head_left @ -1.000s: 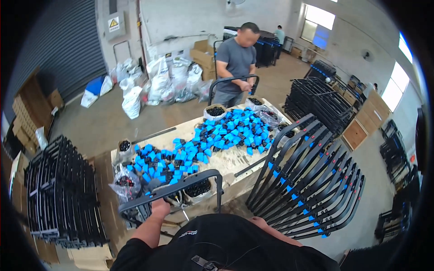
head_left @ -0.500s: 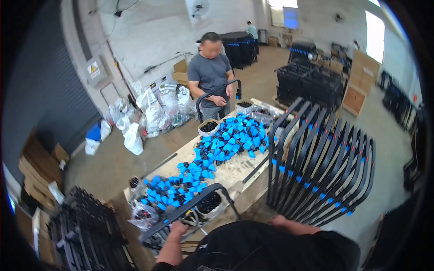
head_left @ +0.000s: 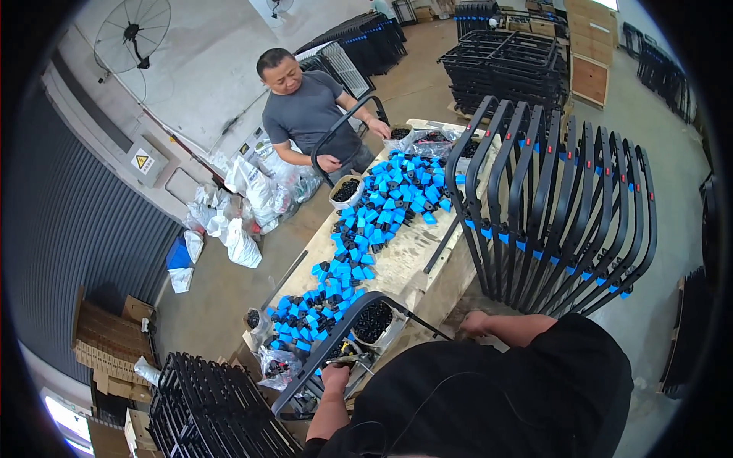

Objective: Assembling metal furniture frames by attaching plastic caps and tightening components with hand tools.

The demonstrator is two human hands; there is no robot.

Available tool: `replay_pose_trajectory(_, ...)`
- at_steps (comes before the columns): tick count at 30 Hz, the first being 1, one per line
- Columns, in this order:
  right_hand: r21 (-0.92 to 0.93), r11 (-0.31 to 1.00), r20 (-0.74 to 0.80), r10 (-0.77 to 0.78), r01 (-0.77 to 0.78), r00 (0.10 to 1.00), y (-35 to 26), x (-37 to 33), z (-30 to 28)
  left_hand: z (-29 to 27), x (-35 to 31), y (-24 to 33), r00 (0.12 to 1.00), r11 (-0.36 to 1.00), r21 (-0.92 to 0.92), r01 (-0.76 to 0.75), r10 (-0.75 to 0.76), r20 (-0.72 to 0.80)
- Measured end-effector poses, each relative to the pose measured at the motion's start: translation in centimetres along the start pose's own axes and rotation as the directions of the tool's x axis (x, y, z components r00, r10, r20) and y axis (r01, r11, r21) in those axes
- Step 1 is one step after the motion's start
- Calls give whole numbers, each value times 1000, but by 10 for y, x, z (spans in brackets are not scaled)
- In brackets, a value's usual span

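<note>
A black curved tube frame (head_left: 353, 314) stands tilted over the near end of the table in front of me. My left hand (head_left: 334, 377) is closed around it at its lower left side; the fingertips are partly hidden. My right hand (head_left: 476, 324) is beside the frame's right end, fingers curled, and what they hold, if anything, cannot be made out. Inside the frame's curve sits an open bag of small black parts (head_left: 372, 322). Blue-and-black plastic caps (head_left: 336, 294) lie heaped just beyond it. A clear plastic bag (head_left: 278, 366) rests left of the frame.
Many similar frames (head_left: 557, 206) stand in a row on the right. A co-worker (head_left: 313, 114) across the wooden table (head_left: 408, 263) holds another curved frame (head_left: 341, 131), one hand at a bag (head_left: 398, 137). Black metal racks (head_left: 206, 404) are stacked at the lower left. White sacks (head_left: 243, 246) lie by the wall.
My view has swung, shifting the scene. The co-worker's one hand has moved from the frame to a bag on the table. My hands stay by the near frame.
</note>
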State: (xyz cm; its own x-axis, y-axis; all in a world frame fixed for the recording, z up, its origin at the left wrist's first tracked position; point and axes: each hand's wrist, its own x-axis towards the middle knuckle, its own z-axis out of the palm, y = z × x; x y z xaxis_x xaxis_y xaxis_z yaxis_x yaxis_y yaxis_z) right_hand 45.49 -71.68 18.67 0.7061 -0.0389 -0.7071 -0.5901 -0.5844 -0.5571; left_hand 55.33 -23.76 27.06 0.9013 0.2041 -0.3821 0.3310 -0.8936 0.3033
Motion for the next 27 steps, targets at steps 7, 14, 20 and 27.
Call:
replay_pose_trajectory(7,-49,999,73,19,-15,997,-9,-7,-11,4,6,-1,997,999,40,-11,8,81)
replay_pose_trajectory(14,-62,996,-68,57,-61,996,-2,10,-16,-5,1,14,999,999,52,2,-5,44)
replay_pose_trajectory(20,18,995,-31,104,-103,994,2,12,-11,4,-1,9,995,997,60,40,-34,-95)
replay_pose_trajectory(27,-193,976,23,-99,101,995,34,27,7,-15,2,20,991,984,179,19,-42,131)
